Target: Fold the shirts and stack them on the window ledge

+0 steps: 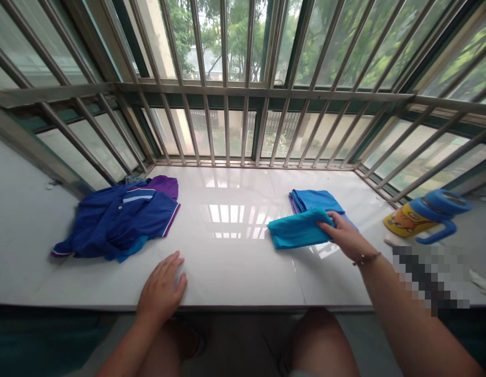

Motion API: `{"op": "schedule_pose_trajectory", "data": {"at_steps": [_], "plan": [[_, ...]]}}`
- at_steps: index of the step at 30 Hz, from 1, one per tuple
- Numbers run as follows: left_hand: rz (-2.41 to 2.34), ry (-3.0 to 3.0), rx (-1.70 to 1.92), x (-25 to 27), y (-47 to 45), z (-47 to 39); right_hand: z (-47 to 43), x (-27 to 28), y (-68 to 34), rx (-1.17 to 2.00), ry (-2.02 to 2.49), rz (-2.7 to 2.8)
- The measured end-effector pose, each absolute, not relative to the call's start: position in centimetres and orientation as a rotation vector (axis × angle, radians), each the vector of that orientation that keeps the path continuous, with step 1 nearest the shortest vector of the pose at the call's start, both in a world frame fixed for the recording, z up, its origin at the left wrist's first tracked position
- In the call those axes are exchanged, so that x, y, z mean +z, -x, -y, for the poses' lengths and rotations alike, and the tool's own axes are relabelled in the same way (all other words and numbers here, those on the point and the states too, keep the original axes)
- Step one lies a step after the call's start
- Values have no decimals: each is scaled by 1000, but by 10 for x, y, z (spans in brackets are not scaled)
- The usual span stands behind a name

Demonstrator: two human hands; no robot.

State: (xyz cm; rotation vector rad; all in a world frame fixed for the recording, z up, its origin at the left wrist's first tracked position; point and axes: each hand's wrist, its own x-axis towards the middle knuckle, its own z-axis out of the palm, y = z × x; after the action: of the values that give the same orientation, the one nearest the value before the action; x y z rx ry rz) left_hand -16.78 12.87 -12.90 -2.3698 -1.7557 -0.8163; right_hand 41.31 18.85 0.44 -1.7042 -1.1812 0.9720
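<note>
My right hand (339, 234) grips one end of a folded teal cloth (296, 230), thumb on top, in front of a small stack. That stack shows a folded blue cloth (317, 200) lying over a purple one (352, 221). Near the front edge, my left hand (162, 285) lies over the white ledge with its fingers stretched out, holding nothing. Beyond it on the left is a heap of clothes: a dark blue collared shirt (121, 220) on top, a purple garment (164, 186) behind, and a bright blue piece (133, 250) peeking out below.
The glossy white ledge (223, 272) ends at a barred window (246, 94). At the right stands a yellow cup with a blue lid and handle (423, 213), tilted in view. Close to it, a pixelated patch hides something. My knees are below the front edge.
</note>
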Motion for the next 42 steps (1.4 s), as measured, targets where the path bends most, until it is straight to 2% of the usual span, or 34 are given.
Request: {"op": "schedule_pose_trajectory", "data": {"at_steps": [5,10,17,22,24,31,36,42], "plan": [[1764,2369,-829,-129,168,-129,-204,10,-484,945,1758,1057],[1750,2373,-798,-132,169,-129,-211,-11,-523,913,1810,829],[1770,2374,-768,-126,167,-128,-215,-33,-544,469,2152,865],[1826,2363,-764,-118,162,-125,-181,-62,-524,-314,2134,1154],[1846,2357,-758,-116,160,-125,-150,-78,-486,-474,1969,1335],[1880,2359,-777,-114,160,-125,-49,-138,-328,-433,1750,1796],[1868,2353,-782,-114,159,-125,-42,-161,-314,-417,1741,1834],[1877,2342,-776,-113,157,-125,-42,-153,-312,-451,1710,1813]]}}
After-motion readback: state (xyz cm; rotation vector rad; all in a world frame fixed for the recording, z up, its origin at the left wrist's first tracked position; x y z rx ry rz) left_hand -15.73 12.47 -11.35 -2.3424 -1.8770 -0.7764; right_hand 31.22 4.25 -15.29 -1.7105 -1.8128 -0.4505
